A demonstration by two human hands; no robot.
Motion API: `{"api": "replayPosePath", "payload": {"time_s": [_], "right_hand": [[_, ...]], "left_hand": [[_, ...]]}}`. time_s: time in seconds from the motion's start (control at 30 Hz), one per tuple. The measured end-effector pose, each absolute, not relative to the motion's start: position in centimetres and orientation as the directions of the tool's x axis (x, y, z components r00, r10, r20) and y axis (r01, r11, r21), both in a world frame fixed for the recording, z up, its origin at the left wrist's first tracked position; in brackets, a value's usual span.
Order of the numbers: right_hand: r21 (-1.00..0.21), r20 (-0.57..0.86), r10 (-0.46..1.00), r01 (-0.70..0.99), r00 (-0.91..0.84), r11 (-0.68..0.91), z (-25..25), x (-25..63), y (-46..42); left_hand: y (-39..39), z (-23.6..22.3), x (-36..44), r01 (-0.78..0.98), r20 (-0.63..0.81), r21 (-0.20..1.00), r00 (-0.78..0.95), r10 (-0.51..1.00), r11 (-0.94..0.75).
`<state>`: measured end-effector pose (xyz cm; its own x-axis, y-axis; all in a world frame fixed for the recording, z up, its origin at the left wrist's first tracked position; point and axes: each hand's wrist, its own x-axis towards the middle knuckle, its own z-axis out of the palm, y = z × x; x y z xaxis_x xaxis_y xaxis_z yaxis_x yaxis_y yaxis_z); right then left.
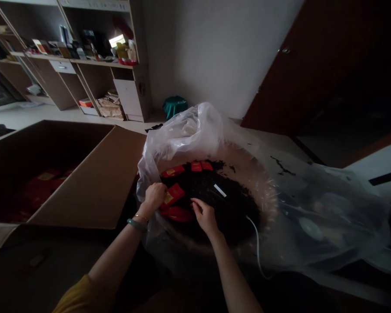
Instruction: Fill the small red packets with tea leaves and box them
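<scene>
My left hand [155,196] is closed on the near-left edge of a red packet [173,194] with a yellowish patch, tilted above dark, loose, leaf-like material [221,213]. My right hand [204,214] is just right of that packet, thumb and forefinger drawn together over the dark material; anything between them is too small to make out. Below the packet lies another red packet [177,213]. Farther back, a red packet [173,171] and a pair of smaller red packets [201,165] rest on the material. A clear plastic bag [185,130] surrounds the heap.
On the left stands an open cardboard box [94,187] with red packets [47,176] inside. A bright white strip [220,190] shows on the heap, and a white cable [257,243] runs over the near rim. Behind are a shelf unit [140,87] and a green bag [175,106].
</scene>
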<state>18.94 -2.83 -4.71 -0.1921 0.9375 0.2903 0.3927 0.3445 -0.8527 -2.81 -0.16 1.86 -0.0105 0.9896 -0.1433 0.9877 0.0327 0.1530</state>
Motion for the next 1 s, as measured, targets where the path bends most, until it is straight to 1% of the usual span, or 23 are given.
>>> {"api": "replayPosePath", "payload": {"time_s": [0.1, 0.2, 0.27, 0.33, 0.4, 0.47, 0.57, 0.67, 0.73, 0.8, 0.9, 1.0], "right_hand": [[-0.833, 0.345, 0.920, 0.391, -0.185, 0.391, -5.1, 18.9, -2.7], [-0.784, 0.441, 0.886, 0.419, -0.143, 0.458, -5.0, 18.6, -2.5], [-0.707, 0.547, 0.831, 0.473, -0.105, 0.526, -4.5, 18.3, -2.3], [-0.611, 0.639, 0.763, 0.535, -0.101, 0.583, -3.8, 18.0, -2.1], [-0.549, 0.684, 0.721, 0.570, -0.114, 0.611, -3.1, 17.9, -1.9], [-0.530, 0.708, 0.700, 0.583, -0.096, 0.615, -2.7, 18.0, -2.0], [-0.517, 0.754, 0.657, 0.606, -0.012, 0.604, -2.6, 18.6, -2.5], [-0.480, 0.801, 0.597, 0.640, 0.041, 0.600, -2.8, 19.3, -3.3], [-0.456, 0.819, 0.573, 0.651, 0.039, 0.606, -3.0, 19.7, -3.7], [-0.427, 0.827, 0.563, 0.649, -0.002, 0.630, -3.0, 19.9, -4.0], [-0.390, 0.829, 0.555, 0.650, -0.059, 0.652, -3.2, 20.0, -4.4], [-0.350, 0.835, 0.544, 0.680, -0.085, 0.644, -3.2, 20.3, -4.9]], "left_hand": [[-0.3, 1.7, -3.1, 0.983, -0.096, 0.180, -0.010, 0.995, 0.027], [-0.7, 2.2, -3.2, 0.970, -0.016, 0.240, 0.042, 0.999, -0.037], [-1.1, 2.8, -2.8, 0.938, 0.036, 0.337, 0.077, 0.996, -0.084], [-1.7, 3.2, -1.9, 0.860, 0.083, 0.492, 0.107, 0.991, -0.134], [-2.4, 3.3, -0.5, 0.736, 0.141, 0.647, 0.141, 0.980, -0.199], [-3.0, 2.9, 0.9, 0.636, 0.193, 0.737, 0.122, 0.973, -0.227], [-3.5, 1.8, 2.9, 0.529, 0.227, 0.826, 0.010, 0.974, -0.198], [-3.8, 0.5, 4.5, 0.420, 0.189, 0.896, -0.075, 0.979, -0.141], [-4.0, -0.1, 5.4, 0.349, 0.140, 0.930, -0.044, 0.989, -0.116], [-4.2, -0.4, 6.3, 0.299, 0.113, 0.948, 0.021, 0.993, -0.114], [-4.5, -0.7, 7.4, 0.277, 0.111, 0.953, 0.068, 0.991, -0.126], [-4.6, -1.4, 8.1, 0.287, 0.107, 0.951, 0.041, 0.993, -0.115]]}}
